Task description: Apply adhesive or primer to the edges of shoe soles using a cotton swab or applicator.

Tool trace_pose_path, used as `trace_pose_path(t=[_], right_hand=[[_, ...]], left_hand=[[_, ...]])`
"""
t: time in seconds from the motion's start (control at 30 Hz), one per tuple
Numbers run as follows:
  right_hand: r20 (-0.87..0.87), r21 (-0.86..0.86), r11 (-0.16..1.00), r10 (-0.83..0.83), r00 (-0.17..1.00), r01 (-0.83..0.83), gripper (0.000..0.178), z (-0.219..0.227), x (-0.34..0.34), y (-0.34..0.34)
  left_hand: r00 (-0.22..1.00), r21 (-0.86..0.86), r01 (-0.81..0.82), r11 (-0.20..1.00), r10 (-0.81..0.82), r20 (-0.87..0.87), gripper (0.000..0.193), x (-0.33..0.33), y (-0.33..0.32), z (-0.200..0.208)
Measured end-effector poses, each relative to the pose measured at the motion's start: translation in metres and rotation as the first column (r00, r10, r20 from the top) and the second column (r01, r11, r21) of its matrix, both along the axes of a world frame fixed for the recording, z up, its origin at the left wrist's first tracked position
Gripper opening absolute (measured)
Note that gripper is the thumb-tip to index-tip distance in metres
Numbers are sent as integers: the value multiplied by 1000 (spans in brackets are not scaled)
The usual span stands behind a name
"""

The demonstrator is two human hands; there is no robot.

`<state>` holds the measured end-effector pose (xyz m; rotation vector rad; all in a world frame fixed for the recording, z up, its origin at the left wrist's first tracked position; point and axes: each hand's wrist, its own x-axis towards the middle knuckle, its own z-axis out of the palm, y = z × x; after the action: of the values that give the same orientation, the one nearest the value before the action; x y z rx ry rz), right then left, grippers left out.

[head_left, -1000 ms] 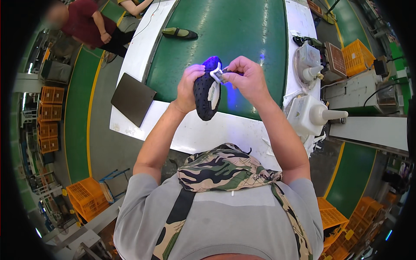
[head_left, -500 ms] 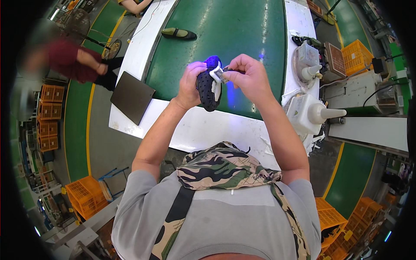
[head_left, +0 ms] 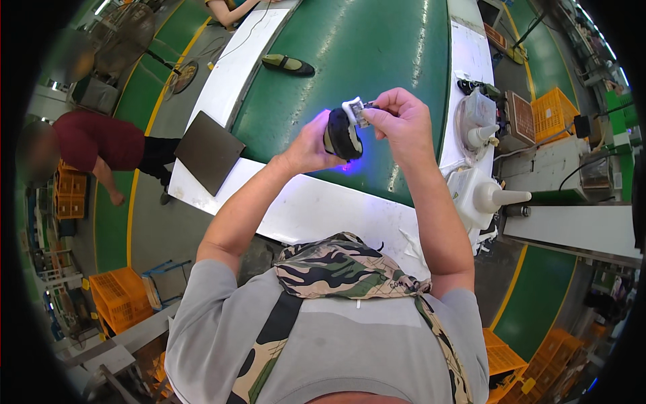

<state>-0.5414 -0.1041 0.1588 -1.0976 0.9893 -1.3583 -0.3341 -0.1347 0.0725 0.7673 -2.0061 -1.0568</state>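
Observation:
My left hand (head_left: 311,144) is wrapped round a black shoe (head_left: 344,140), tilted so that its opening and pale inside edge partly show. Between the thumb and fingers of my right hand (head_left: 405,124) is a small tool (head_left: 354,111) with a white, rounded head and a greyish body; its exact kind I cannot make out. The tool's head meets the upper end of the shoe. Blue-violet light falls on the left fingers and below the shoe. Farther off, an olive flat shoe (head_left: 289,64) with a black strap lies on the green belt (head_left: 350,54).
A dark flat panel (head_left: 209,152) rests on the white table edge at left. White spouted bottles (head_left: 474,195) stand along the right edge. Orange crates (head_left: 120,299) sit on the floor. A person in a maroon shirt (head_left: 101,140) is at left; another person's arm (head_left: 232,10) shows far off.
The shoe has turned from its studded sole towards its side and opening. Both hands shifted slightly right with it. The maroon-shirted person has changed position, an arm now hanging down.

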Motion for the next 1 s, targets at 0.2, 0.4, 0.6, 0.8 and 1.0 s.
trace_pose_path(t=[0.2, 0.4, 0.6, 0.8, 1.0], right_hand=[[-42, -28, 994, -110, 993, 109, 13, -3, -1, -10], [-56, -75, 986, -153, 987, 148, 11, -5, -1, -14], [-207, -183, 982, -74, 976, 36, 11, -7, -11, -16], [-276, -183, 979, 35, 961, -88, 11, -24, -11, -3], [-79, 46, 965, 260, 962, -257, 11, -20, -18, -8]], left_hand=[[974, 482, 212, 850, -223, -35, 81, 3, 2, 28], [935, 644, 335, 688, -329, -135, 81, 12, -7, 19], [887, 727, 457, 512, -328, -327, 93, 20, -12, 6], [842, 748, 529, 401, -144, -519, 81, 21, -6, 3], [829, 754, 542, 371, -93, -551, 83, 19, 6, 6]])
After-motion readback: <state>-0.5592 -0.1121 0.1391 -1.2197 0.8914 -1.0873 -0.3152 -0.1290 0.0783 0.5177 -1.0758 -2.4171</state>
